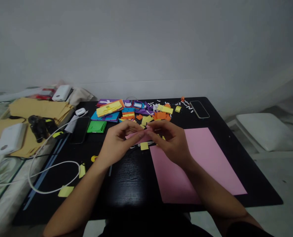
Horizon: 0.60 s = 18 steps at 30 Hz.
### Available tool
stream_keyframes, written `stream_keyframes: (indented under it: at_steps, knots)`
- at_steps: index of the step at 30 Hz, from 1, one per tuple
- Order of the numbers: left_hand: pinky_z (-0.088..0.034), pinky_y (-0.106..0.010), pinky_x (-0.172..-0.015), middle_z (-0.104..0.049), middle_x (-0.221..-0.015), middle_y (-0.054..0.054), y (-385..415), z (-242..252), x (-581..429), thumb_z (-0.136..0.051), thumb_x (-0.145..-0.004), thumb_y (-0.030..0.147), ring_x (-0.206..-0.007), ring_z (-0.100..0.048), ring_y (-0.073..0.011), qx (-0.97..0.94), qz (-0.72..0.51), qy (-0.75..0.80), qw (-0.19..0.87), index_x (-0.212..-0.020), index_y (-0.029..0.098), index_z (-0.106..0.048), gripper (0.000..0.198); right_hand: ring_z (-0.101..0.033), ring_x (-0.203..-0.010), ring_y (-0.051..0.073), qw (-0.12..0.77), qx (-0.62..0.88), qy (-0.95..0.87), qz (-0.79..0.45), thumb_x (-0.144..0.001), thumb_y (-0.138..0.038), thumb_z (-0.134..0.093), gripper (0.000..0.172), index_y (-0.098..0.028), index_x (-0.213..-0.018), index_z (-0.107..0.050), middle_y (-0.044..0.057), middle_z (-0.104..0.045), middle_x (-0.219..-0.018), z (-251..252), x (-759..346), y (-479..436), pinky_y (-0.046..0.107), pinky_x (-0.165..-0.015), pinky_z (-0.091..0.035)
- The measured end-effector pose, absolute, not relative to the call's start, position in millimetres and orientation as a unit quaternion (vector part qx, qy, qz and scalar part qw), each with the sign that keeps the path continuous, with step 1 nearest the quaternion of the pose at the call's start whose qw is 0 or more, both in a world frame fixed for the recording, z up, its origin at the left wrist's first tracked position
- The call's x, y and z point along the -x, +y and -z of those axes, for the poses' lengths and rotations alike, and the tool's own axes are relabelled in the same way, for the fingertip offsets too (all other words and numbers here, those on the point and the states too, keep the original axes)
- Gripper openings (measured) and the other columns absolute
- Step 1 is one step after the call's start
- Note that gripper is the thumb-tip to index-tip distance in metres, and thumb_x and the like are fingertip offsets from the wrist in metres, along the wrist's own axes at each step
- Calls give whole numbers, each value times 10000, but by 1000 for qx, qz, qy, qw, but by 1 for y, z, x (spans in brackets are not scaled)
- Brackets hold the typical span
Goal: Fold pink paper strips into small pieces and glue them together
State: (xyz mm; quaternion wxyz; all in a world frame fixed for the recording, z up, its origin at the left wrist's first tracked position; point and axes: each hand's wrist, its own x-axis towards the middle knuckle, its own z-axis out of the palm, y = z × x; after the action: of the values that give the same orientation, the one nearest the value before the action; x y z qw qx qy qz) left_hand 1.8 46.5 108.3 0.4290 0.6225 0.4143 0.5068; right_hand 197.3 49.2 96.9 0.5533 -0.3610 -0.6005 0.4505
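Left hand (119,138) and right hand (174,141) pinching small pink paper (142,139) (fingertips close together) above worktop (129,194); large pink sheet (210,158) lying flat.

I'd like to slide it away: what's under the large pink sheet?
The black table shows around the large pink sheet and presumably continues beneath; anything else there is covered. The right forearm hides part of the sheet's top.

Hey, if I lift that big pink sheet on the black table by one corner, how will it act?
The pink sheet is probably light and floppy, since it looks thin, so the far side would likely sag. It may slide easily if pushed, as it lies flat and the black table looks smooth and shiny.
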Motion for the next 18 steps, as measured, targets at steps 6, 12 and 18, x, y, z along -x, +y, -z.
stream_keyframes:
  at_steps: [6,12,18]
  knots:
    - [-592,-208,-690,-779,-854,-10,44,-105,-4,-847,-868,221,-740,-727,-113,-592,-538,400,448,-918,198,-750,112,-803,-857,173,560,379,-560,-479,-834,-254,-893,134,-250,-941,-813,11,-826,-917,-102,-196,48,316,-846,-680]
    - [-644,-246,-780,-817,-925,-21,44,-105,-4,-830,-903,239,-827,-784,-145,-636,-523,384,417,-1116,231,-780,219,-823,-888,191,550,363,-582,-477,-856,-267,-889,104,-278,-954,-857,5,-858,-945,-102,-199,46,335,-855,-687]
    - [-682,-288,-810,-856,-941,-20,42,-105,-5,-855,-892,247,-833,-816,-165,-644,-535,410,362,-1031,255,-833,140,-829,-889,180,549,352,-585,-481,-844,-256,-900,169,-302,-1002,-858,-9,-862,-964,-101,-200,46,330,-864,-701]
